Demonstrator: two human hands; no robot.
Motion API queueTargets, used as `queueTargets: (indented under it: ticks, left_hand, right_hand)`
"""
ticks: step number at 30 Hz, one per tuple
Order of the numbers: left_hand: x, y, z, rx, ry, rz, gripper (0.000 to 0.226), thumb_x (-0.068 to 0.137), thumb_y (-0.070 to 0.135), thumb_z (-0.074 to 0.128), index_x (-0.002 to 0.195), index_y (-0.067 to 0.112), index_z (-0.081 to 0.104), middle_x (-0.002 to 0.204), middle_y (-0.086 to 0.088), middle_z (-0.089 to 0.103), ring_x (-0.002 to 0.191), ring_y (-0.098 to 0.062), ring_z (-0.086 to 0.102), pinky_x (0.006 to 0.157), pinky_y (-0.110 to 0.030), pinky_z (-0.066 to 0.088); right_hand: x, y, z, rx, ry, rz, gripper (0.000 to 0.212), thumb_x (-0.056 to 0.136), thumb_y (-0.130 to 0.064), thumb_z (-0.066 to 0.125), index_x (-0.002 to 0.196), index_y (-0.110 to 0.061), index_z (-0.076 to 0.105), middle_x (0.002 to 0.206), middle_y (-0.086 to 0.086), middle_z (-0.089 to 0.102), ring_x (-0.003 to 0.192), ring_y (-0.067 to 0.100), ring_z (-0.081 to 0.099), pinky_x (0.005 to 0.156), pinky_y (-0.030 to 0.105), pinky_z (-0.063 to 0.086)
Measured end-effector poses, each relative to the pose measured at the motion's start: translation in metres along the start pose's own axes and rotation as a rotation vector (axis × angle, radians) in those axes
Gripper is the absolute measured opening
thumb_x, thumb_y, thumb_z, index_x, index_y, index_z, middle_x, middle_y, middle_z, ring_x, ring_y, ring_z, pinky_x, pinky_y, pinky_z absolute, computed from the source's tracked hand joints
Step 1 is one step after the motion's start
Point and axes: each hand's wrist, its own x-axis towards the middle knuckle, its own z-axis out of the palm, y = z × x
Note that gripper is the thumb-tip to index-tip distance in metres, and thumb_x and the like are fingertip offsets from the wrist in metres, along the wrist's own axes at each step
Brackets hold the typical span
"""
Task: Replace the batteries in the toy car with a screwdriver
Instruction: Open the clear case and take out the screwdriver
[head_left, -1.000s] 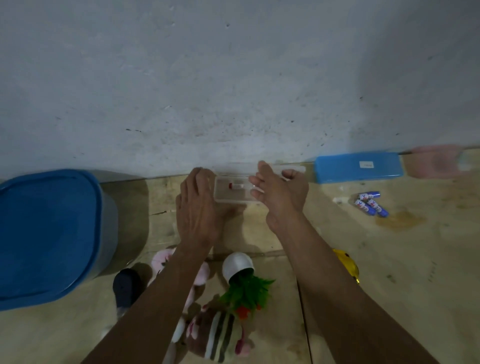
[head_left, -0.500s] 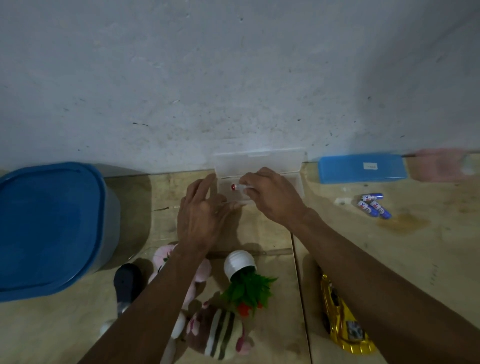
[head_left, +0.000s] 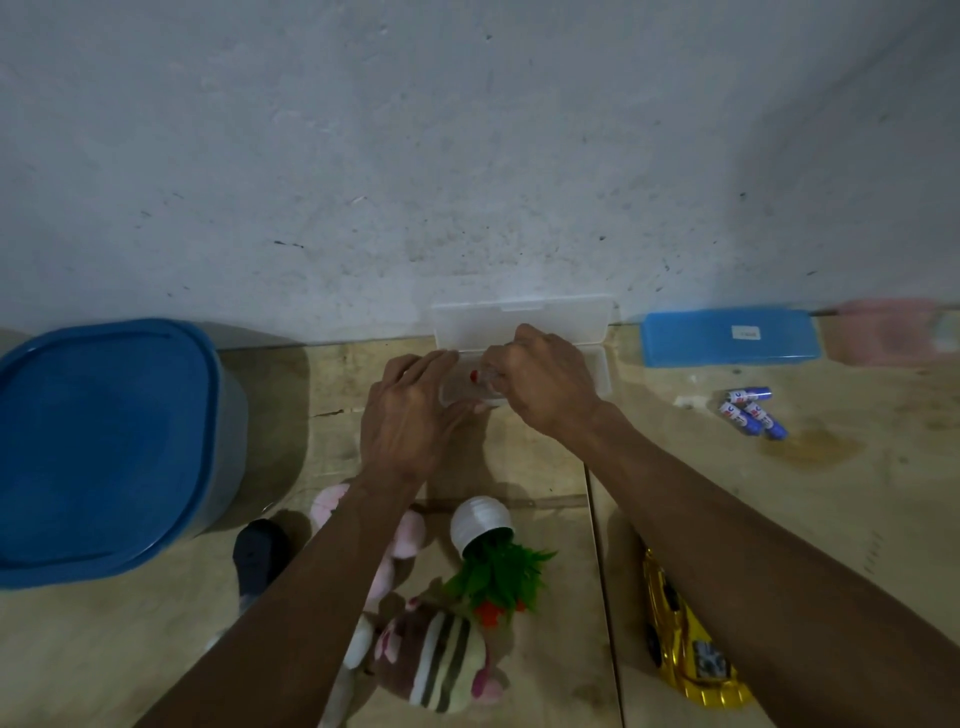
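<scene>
A clear plastic box (head_left: 519, 322) stands against the wall with its lid raised. My right hand (head_left: 540, 379) reaches into it and is closed around a screwdriver (head_left: 480, 376) with a clear handle and a red end. My left hand (head_left: 410, 415) rests on the box's left front edge and steadies it. The yellow toy car (head_left: 685, 644) lies on the floor under my right forearm, partly hidden. Three blue batteries (head_left: 750, 410) lie on the floor at the right.
A large blue-lidded bin (head_left: 98, 441) fills the left. A blue case (head_left: 727, 338) and a pink one (head_left: 888, 332) lie along the wall at right. Plush toys (head_left: 431, 660), a tipped white pot with a green plant (head_left: 488, 551) and a dark object (head_left: 260, 556) lie near me.
The box lid has been lifted open against the wall. My right hand went from the lid into the box and closed on the screwdriver. My left hand stayed on the box.
</scene>
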Motion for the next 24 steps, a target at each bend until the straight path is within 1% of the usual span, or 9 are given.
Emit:
queueTargets:
  ticks: [2, 4, 8, 12, 14, 16, 19, 21, 24]
  left_hand:
    - [0.000, 0.000, -0.001, 0.007, -0.017, -0.011, 0.057, 0.077, 0.034, 0.085, 0.125, 0.008, 0.067, 0.121, -0.010, 0.071, 0.110, -0.037, 0.062, 0.080, -0.051, 0.057]
    - [0.001, 0.000, -0.001, 0.016, -0.026, -0.007, 0.056, 0.077, 0.032, 0.085, 0.124, 0.008, 0.067, 0.122, -0.010, 0.071, 0.109, -0.037, 0.062, 0.080, -0.051, 0.057]
    - [0.001, 0.003, -0.003, 0.019, -0.015, -0.026, 0.053, 0.077, 0.027, 0.086, 0.123, 0.009, 0.069, 0.124, -0.010, 0.070, 0.112, -0.037, 0.062, 0.083, -0.051, 0.057]
    - [0.002, 0.004, -0.007, 0.001, -0.007, -0.030, 0.050, 0.078, 0.027, 0.083, 0.123, 0.009, 0.070, 0.124, -0.011, 0.070, 0.112, -0.038, 0.062, 0.085, -0.051, 0.056]
    - [0.004, 0.005, -0.009, 0.001, -0.018, -0.031, 0.052, 0.077, 0.029, 0.085, 0.122, 0.009, 0.070, 0.124, -0.010, 0.071, 0.112, -0.037, 0.062, 0.085, -0.051, 0.056]
    - [0.004, 0.006, -0.009, 0.013, -0.022, -0.016, 0.052, 0.076, 0.030, 0.085, 0.121, 0.008, 0.070, 0.123, -0.011, 0.071, 0.109, -0.038, 0.063, 0.082, -0.050, 0.057]
    - [0.005, 0.006, -0.011, 0.015, -0.023, -0.015, 0.052, 0.076, 0.032, 0.086, 0.120, 0.008, 0.071, 0.124, -0.012, 0.071, 0.110, -0.039, 0.063, 0.081, -0.051, 0.058]
    - [0.004, 0.007, -0.013, 0.020, -0.026, -0.015, 0.053, 0.078, 0.034, 0.084, 0.122, 0.008, 0.070, 0.127, -0.014, 0.069, 0.113, -0.040, 0.062, 0.083, -0.053, 0.057]
    - [0.000, 0.019, -0.023, -0.036, -0.002, -0.047, 0.054, 0.083, 0.043, 0.071, 0.125, 0.008, 0.069, 0.129, -0.017, 0.067, 0.116, -0.041, 0.060, 0.090, -0.052, 0.055]
  right_hand:
    - [-0.002, 0.002, 0.001, 0.087, 0.015, -0.040, 0.024, 0.097, -0.024, 0.057, 0.117, -0.018, 0.070, 0.108, 0.010, 0.068, 0.101, 0.027, 0.060, 0.081, 0.038, 0.050]
    - [-0.008, 0.003, -0.003, 0.283, 0.105, -0.041, 0.024, 0.098, -0.016, 0.058, 0.119, -0.011, 0.068, 0.112, 0.009, 0.066, 0.103, 0.023, 0.060, 0.084, 0.037, 0.052]
    - [-0.022, 0.008, -0.030, 0.556, 0.429, 0.079, 0.024, 0.102, -0.013, 0.052, 0.123, -0.008, 0.062, 0.113, 0.007, 0.055, 0.091, 0.013, 0.060, 0.078, 0.018, 0.051]
    - [-0.031, 0.024, -0.048, 0.604, 0.512, 0.239, 0.024, 0.103, -0.020, 0.052, 0.122, -0.009, 0.061, 0.113, 0.002, 0.058, 0.090, 0.004, 0.055, 0.078, 0.002, 0.040]
    - [-0.034, 0.035, -0.043, 0.592, 0.496, 0.288, 0.025, 0.101, -0.025, 0.055, 0.119, -0.010, 0.063, 0.110, 0.002, 0.063, 0.094, 0.007, 0.057, 0.080, 0.006, 0.041]
    - [-0.038, 0.042, -0.037, 0.557, 0.489, 0.316, 0.026, 0.100, -0.029, 0.057, 0.114, -0.010, 0.066, 0.099, 0.000, 0.066, 0.088, 0.005, 0.058, 0.079, 0.016, 0.043]
    - [-0.048, 0.042, -0.036, 0.595, 0.524, 0.368, 0.021, 0.102, -0.031, 0.053, 0.101, -0.014, 0.066, 0.070, -0.013, 0.055, 0.069, -0.004, 0.053, 0.064, 0.008, 0.036]
    - [-0.058, 0.041, -0.040, 0.681, 0.560, 0.435, 0.019, 0.103, -0.033, 0.049, 0.094, -0.020, 0.060, 0.064, -0.013, 0.048, 0.063, -0.006, 0.051, 0.061, 0.007, 0.036]
    - [-0.078, 0.040, -0.053, 0.884, 0.643, 0.531, 0.023, 0.101, -0.046, 0.047, 0.100, -0.026, 0.057, 0.071, -0.013, 0.050, 0.064, 0.005, 0.049, 0.063, 0.027, 0.044]
